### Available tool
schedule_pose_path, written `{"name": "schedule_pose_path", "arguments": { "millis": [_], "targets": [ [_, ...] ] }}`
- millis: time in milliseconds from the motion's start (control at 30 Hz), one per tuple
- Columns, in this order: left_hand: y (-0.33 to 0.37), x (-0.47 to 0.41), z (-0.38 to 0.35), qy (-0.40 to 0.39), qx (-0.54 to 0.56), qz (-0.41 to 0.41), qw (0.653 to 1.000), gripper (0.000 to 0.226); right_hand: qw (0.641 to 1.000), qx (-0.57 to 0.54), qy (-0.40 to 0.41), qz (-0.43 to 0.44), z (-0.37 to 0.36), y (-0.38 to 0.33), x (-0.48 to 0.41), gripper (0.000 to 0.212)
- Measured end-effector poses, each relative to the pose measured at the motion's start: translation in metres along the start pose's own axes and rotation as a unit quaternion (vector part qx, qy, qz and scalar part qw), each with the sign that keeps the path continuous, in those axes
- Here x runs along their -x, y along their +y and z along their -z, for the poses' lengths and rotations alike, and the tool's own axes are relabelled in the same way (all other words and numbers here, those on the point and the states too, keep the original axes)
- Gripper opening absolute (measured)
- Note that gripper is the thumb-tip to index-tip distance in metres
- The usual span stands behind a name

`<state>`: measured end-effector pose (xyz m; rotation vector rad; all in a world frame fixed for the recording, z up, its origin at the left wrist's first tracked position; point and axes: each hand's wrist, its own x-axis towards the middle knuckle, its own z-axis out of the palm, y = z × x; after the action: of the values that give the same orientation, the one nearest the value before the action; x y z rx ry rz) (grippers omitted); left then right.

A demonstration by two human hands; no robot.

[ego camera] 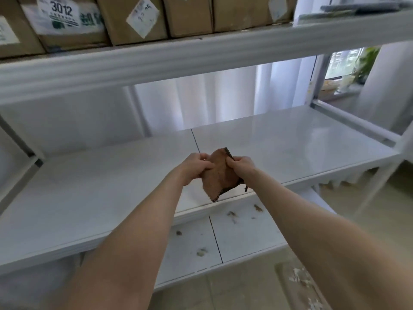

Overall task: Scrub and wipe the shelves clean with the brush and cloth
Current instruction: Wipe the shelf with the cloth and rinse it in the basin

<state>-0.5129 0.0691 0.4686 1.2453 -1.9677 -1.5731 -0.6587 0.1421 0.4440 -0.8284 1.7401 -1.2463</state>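
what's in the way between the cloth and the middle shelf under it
Nothing visible. The left hand and right hand both grip the cloth over the middle shelf, with no object between them. The dirt bits lie on the lower shelf.

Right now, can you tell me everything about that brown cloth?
The cloth is brown and soft-looking, with a dark patterned edging. It is bunched up, held in the air in front of the white shelf. The left hand and right hand grip its top, and the rest hangs down.
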Motion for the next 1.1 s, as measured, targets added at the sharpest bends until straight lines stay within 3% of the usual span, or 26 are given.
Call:
{"name": "schedule_pose_path", "arguments": {
  "millis": [167, 267, 367, 533, 667, 767, 900, 1000, 1100],
  "targets": [
    [0.019, -0.043, -0.026, -0.039, -0.079, -0.002, 0.996, 0.021, 0.997, -0.004, 0.079, 0.015, 0.044, -0.014, -0.023, 0.021],
    [0.031, -0.070, -0.056, 0.021, -0.084, -0.021, 0.996, 0.016, 0.994, -0.044, 0.102, 0.021, 0.081, -0.017, -0.035, 0.010],
    [0.043, -0.092, -0.080, 0.070, -0.073, -0.043, 0.994, 0.017, 0.991, -0.094, 0.097, 0.018, 0.109, -0.019, -0.050, 0.016],
    [0.062, -0.120, -0.121, 0.008, -0.005, -0.001, 1.000, 0.012, 0.984, -0.163, 0.069, -0.009, 0.164, -0.019, -0.089, 0.021],
    [0.086, -0.138, -0.162, 0.116, 0.059, -0.041, 0.991, 0.014, 0.985, -0.145, 0.016, -0.089, 0.214, -0.018, -0.111, 0.020],
    [0.104, -0.144, -0.189, 0.145, 0.095, -0.048, 0.984, 0.020, 0.985, -0.135, -0.016, -0.109, 0.247, -0.009, -0.126, 0.022],
    [0.114, -0.142, -0.204, 0.110, 0.141, 0.012, 0.984, 0.035, 0.990, -0.111, 0.014, -0.089, 0.260, 0.002, -0.142, 0.006],
    [0.117, -0.142, -0.208, 0.024, 0.247, 0.088, 0.965, 0.038, 0.993, -0.094, -0.001, -0.075, 0.263, 0.004, -0.153, 0.016],
    [0.115, -0.152, -0.223, -0.022, 0.145, 0.142, 0.979, 0.021, 0.984, -0.147, -0.060, -0.083, 0.264, 0.003, -0.157, 0.018]
  ]
}}
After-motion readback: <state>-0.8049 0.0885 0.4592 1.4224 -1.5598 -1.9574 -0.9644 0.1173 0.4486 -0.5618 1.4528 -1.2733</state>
